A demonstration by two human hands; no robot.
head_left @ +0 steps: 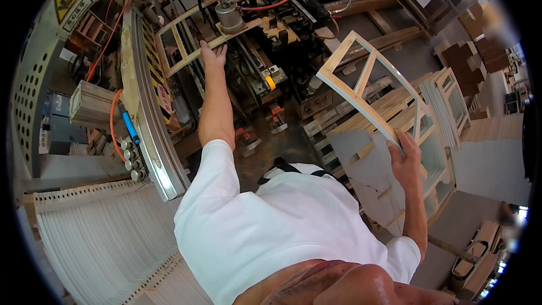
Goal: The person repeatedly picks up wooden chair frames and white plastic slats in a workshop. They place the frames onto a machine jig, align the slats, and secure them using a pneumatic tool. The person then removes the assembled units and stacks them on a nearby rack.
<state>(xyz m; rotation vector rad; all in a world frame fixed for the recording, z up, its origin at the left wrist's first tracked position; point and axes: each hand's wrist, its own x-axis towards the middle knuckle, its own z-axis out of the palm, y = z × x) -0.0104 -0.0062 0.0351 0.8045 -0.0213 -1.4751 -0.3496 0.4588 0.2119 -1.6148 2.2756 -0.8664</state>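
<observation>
My left arm reaches forward to the machine, where my left hand (pixel 213 55) grips the near rail of a pale wooden frame (pixel 186 63). That frame lies under a cylindrical metal press head (pixel 230 18), whose lower end is close to the rail just right of my fingers. On my right side, my right hand (pixel 405 155) is closed around the edge of a second wooden frame (pixel 361 100). This one has crossbars and is tilted up above a stack of similar frames (pixel 433 155). Its lower part overlaps the stack, so where it ends is hard to see.
A long metal rail (pixel 152 135) with striped tape runs along my left. Beside it hang an orange hose (pixel 113 118) and a blue air gun (pixel 130 128). Stacked white panels (pixel 96 237) stand at lower left. Pallet slats (pixel 324 116) lie between machine and frame stack.
</observation>
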